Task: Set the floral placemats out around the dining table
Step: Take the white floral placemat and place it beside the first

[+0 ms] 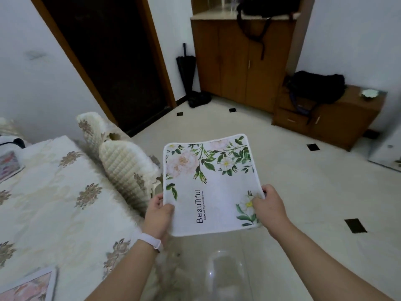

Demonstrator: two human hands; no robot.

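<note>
I hold a white floral placemat flat in the air over the floor, right of the dining table. It shows pink and white flowers, green leaves and the word "Beautiful". My left hand grips its near left edge, thumb on top. My right hand grips its near right corner. Two other floral placemats lie on the cream tablecloth: one at the left edge and one at the bottom left, both only partly visible.
Two chairs with quilted cream covers stand against the table's right side, close to my left hand. A wooden cabinet and a low drawer unit with black bags stand across the tiled floor. A black umbrella leans by the dark doorway.
</note>
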